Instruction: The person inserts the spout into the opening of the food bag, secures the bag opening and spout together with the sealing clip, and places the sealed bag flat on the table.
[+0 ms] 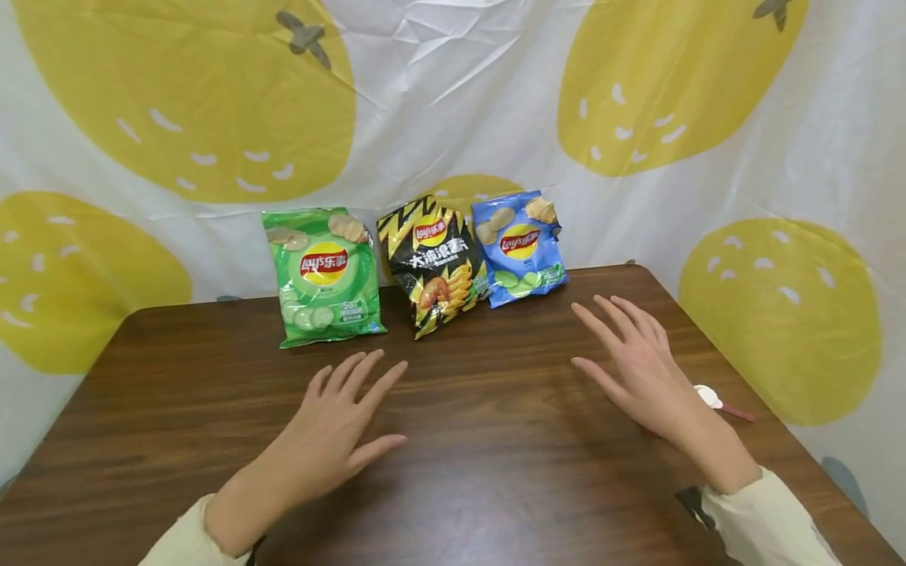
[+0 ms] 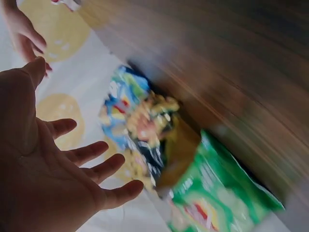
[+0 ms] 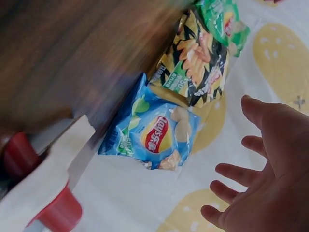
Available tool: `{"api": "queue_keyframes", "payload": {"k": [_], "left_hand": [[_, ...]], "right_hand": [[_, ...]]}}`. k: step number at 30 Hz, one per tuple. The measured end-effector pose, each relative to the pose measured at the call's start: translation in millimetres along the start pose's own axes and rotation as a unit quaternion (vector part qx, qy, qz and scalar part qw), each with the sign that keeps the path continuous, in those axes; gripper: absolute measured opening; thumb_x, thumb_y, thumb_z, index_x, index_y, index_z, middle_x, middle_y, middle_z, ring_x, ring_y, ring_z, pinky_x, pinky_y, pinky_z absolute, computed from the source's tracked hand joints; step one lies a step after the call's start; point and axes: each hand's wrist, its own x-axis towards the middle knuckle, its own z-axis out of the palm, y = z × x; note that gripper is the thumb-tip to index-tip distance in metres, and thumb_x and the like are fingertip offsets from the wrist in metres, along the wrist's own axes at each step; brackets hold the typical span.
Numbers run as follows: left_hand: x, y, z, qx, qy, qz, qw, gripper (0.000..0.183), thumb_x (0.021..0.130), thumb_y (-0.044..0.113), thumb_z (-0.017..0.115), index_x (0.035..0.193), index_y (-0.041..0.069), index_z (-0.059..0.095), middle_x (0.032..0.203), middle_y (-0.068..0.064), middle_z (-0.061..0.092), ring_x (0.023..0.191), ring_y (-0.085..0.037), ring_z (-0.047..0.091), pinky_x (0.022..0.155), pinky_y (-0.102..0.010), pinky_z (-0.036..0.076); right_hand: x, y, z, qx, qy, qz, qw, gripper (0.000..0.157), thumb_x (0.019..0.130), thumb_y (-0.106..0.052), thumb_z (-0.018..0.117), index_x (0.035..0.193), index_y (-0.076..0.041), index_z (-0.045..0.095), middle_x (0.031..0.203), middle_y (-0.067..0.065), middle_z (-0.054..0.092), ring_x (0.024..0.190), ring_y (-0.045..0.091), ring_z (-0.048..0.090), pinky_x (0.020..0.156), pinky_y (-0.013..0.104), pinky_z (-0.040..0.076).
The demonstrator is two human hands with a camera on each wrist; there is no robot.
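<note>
Three chip bags lean against the cloth at the table's far edge: a green bag [image 1: 327,275] on the left, a black and yellow bag [image 1: 433,263] in the middle and a blue bag [image 1: 520,248] on the right. My left hand [image 1: 322,436] hovers over the table, fingers spread and holding nothing, nearest the green bag. To the right, my right hand [image 1: 640,369] is likewise empty, its fingers extended near the blue bag. Neither hand touches a bag. Both palms show in the wrist views, with the bags apart from the fingers; the left wrist view is blurred.
A brown wooden table [image 1: 495,464] stands against a white cloth [image 1: 453,102] printed with yellow fruit. By the table's right edge lies a small white thing with a red handle [image 1: 738,412]. White and red parts [image 3: 60,208] fill the right wrist view's lower left.
</note>
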Motion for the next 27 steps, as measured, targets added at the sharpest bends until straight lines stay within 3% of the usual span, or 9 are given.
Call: {"api": "queue_keyframes", "payload": {"k": [4, 8, 16, 22, 27], "left_hand": [[23.3, 13.8, 3.4, -0.054, -0.022, 0.022, 0.9981, 0.074, 0.097, 0.062, 0.046, 0.158, 0.026, 0.024, 0.157, -0.014, 0.030, 0.141, -0.035, 0.032, 0.107, -0.062, 0.031], [43.5, 20.4, 10.0, -0.099, -0.021, 0.035, 0.9942, 0.072, 0.098, 0.054, 0.053, 0.158, 0.023, 0.026, 0.156, -0.016, 0.031, 0.141, -0.036, 0.033, 0.107, -0.062, 0.033], [99.1, 30.4, 31.8, -0.085, 0.002, 0.079, 0.9933, 0.070, 0.098, 0.046, 0.059, 0.154, 0.011, 0.035, 0.151, -0.023, 0.037, 0.138, -0.038, 0.038, 0.106, -0.057, 0.039], [137.0, 29.4, 46.9, -0.098, -0.015, 0.112, 0.9888, 0.063, 0.100, 0.039, 0.059, 0.148, 0.002, 0.042, 0.146, -0.025, 0.042, 0.135, -0.037, 0.042, 0.111, -0.048, 0.037], [163.3, 27.8, 59.4, -0.087, -0.026, 0.113, 0.9895, 0.061, 0.101, 0.038, 0.056, 0.147, 0.001, 0.043, 0.145, -0.024, 0.044, 0.136, -0.034, 0.043, 0.111, -0.044, 0.037]], "right_hand": [[5.6, 0.5, 0.9, 0.000, 0.004, -0.007, 1.000, 0.073, 0.089, -0.025, 0.075, 0.152, -0.020, 0.041, 0.152, 0.019, 0.039, 0.141, 0.041, 0.028, 0.105, 0.068, 0.022], [13.5, 3.0, 5.7, 0.001, 0.002, -0.011, 1.000, 0.065, 0.092, -0.022, 0.071, 0.150, -0.017, 0.043, 0.149, 0.021, 0.041, 0.139, 0.042, 0.032, 0.103, 0.068, 0.025], [23.4, 21.0, 15.3, -0.013, -0.018, 0.007, 1.000, 0.055, 0.097, -0.014, 0.064, 0.148, -0.015, 0.045, 0.146, 0.024, 0.044, 0.134, 0.046, 0.037, 0.100, 0.070, 0.030], [30.1, 34.6, 23.7, -0.011, -0.051, 0.040, 0.998, 0.049, 0.102, -0.012, 0.054, 0.149, -0.017, 0.045, 0.148, 0.023, 0.042, 0.136, 0.045, 0.034, 0.103, 0.069, 0.028], [39.7, 42.7, 28.9, -0.018, -0.070, 0.047, 0.996, 0.049, 0.102, -0.012, 0.054, 0.149, -0.017, 0.045, 0.147, 0.022, 0.044, 0.136, 0.044, 0.036, 0.102, 0.068, 0.031]]}}
